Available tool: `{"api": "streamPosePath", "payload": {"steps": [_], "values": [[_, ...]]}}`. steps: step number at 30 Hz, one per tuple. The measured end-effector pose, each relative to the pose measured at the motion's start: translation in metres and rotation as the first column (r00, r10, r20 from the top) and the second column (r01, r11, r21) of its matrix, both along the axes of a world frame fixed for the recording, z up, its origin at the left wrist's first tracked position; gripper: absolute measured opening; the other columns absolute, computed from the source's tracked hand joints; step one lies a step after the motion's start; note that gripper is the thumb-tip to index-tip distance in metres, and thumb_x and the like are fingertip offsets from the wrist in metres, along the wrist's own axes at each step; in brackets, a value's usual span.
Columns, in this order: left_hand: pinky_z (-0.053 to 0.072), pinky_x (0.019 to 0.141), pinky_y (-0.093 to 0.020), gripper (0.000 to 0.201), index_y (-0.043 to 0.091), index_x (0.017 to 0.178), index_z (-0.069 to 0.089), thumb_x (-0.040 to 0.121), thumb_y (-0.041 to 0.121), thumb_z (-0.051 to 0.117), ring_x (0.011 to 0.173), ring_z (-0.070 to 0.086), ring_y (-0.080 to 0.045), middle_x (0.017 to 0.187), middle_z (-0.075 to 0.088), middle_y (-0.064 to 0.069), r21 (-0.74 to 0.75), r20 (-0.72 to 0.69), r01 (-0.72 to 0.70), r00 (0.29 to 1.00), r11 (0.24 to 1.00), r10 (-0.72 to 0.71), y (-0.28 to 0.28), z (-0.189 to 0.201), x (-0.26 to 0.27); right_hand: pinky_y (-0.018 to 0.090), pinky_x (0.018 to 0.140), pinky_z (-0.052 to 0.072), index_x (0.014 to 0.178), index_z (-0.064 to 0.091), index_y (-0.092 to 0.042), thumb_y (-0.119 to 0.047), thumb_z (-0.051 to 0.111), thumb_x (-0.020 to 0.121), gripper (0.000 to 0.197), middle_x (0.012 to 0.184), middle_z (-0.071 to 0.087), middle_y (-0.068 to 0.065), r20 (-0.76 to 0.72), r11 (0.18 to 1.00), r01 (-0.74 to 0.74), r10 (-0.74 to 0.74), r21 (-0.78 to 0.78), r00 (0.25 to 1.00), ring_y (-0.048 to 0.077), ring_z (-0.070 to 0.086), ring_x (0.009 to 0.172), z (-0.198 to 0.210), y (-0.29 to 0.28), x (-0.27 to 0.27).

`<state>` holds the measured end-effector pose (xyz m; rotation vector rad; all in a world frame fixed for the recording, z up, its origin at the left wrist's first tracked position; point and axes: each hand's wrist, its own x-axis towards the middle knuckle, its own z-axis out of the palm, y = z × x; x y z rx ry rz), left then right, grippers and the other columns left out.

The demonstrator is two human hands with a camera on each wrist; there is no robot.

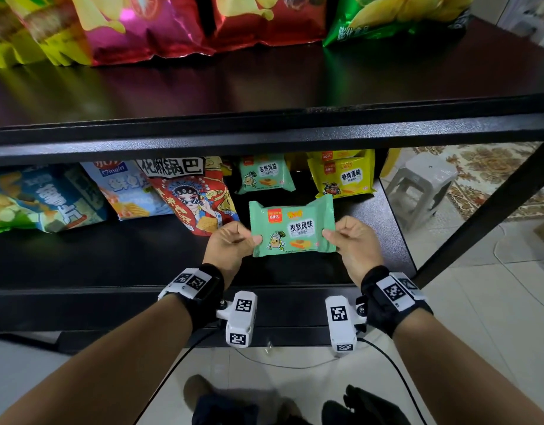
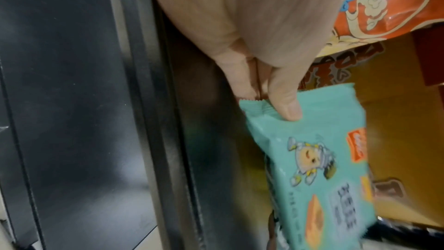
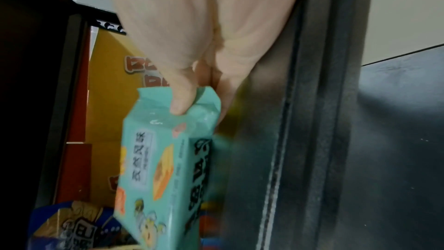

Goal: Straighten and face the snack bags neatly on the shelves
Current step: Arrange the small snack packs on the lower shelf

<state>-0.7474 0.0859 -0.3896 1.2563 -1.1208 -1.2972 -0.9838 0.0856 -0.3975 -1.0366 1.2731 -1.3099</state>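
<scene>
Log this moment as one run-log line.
left hand: pinches green packet | right hand: pinches it | packet: front-facing, over lower shelf

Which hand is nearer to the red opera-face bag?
Left. The left hand is just below the red opera-face bag; the right hand is across the green packet.

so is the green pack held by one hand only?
No. In the head view the left hand pinches the green pack at its left edge and the right hand pinches its right edge.

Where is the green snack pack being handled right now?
Head view: the green snack pack is held between left hand and right hand, above the lower shelf, before a matching pack.
</scene>
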Motion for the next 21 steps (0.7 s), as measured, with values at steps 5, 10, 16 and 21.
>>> {"api": "streamPosePath", "payload": {"steps": [5, 10, 16, 21], "values": [[0.056, 0.078, -0.038, 0.017, 0.006, 0.081, 0.057, 0.096, -0.001, 0.060, 0.081, 0.068, -0.027, 0.085, 0.069, -0.012, -0.001, 0.108, -0.014, 0.994, 1.000, 0.014, -0.004, 0.007, -0.004, 0.023, 0.065, 0.047, 0.077, 0.051, -0.011, 0.003, 0.062, 0.091, 0.023, 0.081, 0.064, 0.015, -0.271, 0.992, 0.125, -0.126, -0.020, 0.954, 0.021, 0.060, 0.074, -0.003, -0.003, -0.002], [0.052, 0.101, -0.036, 0.019, 0.010, 0.112, 0.064, 0.094, 0.006, 0.065, 0.109, 0.066, -0.015, 0.116, 0.069, -0.004, -0.246, 0.454, 0.057, 0.889, 0.968, 0.063, -0.029, 0.031, -0.014, 0.029, 0.063, 0.031, 0.081, 0.049, -0.011, -0.003, 0.058, 0.092, 0.016, 0.074, 0.052, 0.001, -0.523, 0.913, 0.392, -0.389, -0.110, 0.759, 0.024, 0.049, 0.075, -0.002, -0.006, -0.035], [0.041, 0.094, -0.026, 0.054, 0.006, 0.142, 0.041, 0.094, 0.016, 0.065, 0.123, 0.055, -0.031, 0.133, 0.058, -0.013, -0.125, 0.658, -0.025, 0.747, 0.992, 0.102, -0.076, 0.043, -0.046, 0.028, 0.071, 0.034, 0.102, 0.049, -0.020, -0.012, 0.039, 0.102, 0.013, 0.080, 0.052, -0.004, -0.608, 0.857, 0.515, -0.407, 0.003, 0.682, 0.023, 0.049, 0.077, 0.002, -0.001, -0.048], [0.032, 0.116, -0.041, 0.071, 0.000, 0.152, 0.024, 0.095, 0.020, 0.062, 0.139, 0.041, -0.035, 0.151, 0.040, -0.022, 0.068, 0.671, -0.214, 0.732, 0.975, 0.114, -0.112, 0.037, -0.055, 0.028, 0.074, 0.036, 0.110, 0.055, -0.027, -0.011, 0.040, 0.100, 0.024, 0.099, 0.054, -0.003, -0.631, 0.859, 0.512, -0.397, 0.001, 0.667, 0.021, 0.050, 0.081, -0.001, -0.003, -0.047]]}}
